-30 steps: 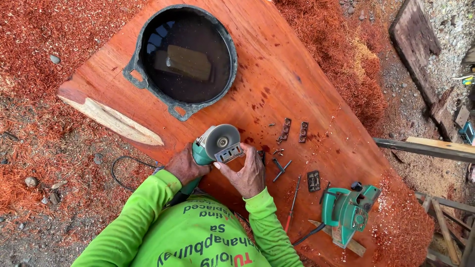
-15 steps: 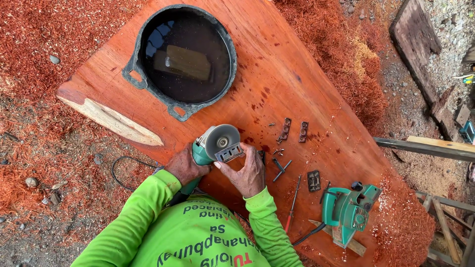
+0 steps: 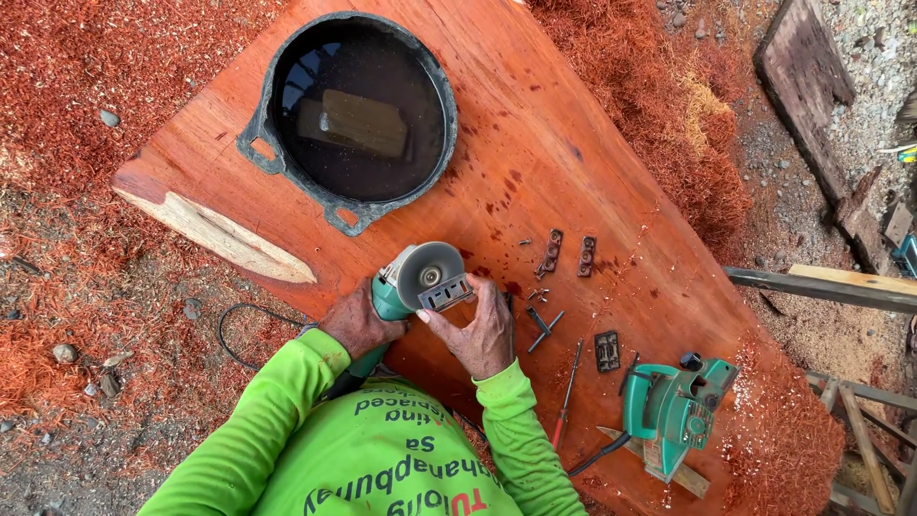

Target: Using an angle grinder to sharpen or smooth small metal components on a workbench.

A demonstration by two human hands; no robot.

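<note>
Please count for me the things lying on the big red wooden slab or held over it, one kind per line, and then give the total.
Green power tools: 2, the angle grinder in both hands and the planer
Black basin of water: 1
Small dark metal plates: 3
Red-handled screwdriver: 1
Dark T-shaped key: 1
Total: 8

Setting: outdoors, in even daylight.
Worktop (image 3: 592, 124): a broad slab of reddish wood running from upper centre to lower right of the frame, with a pale bare patch at its left edge.
Ground (image 3: 67, 440): grey dirt with small stones, lower left.
Sawdust (image 3: 86, 86): red shavings, thick at upper left and upper right.
Planks (image 3: 812, 96): weathered boards on gravel, upper right.
</note>
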